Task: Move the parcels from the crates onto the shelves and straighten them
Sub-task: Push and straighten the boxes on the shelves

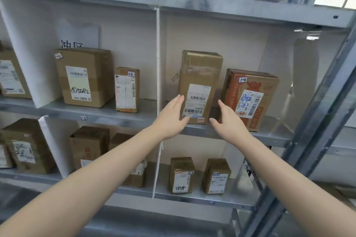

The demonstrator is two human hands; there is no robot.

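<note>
The left hand [171, 119], fingers straight and holding nothing, sits at the left edge of the tall parcel [199, 86], which stands upright on the shelf [273, 131] between the two hands, long axis vertical. The right hand [230, 123], likewise released, hovers slightly apart from its right side, palm inward, before the orange-printed box [250, 98]; the left is nearer.

Middle shelf [115, 117]: five parcels, from its left edge rightward a cropped box [11, 79], large box [82, 77], small box [127, 89], tall box [200, 71] and red-printed box [250, 100]. Lower shelf [192, 198]: at least six further boxes [181, 175], some partly hidden. Two hands: left hand [171, 119], right hand [229, 124].
</note>
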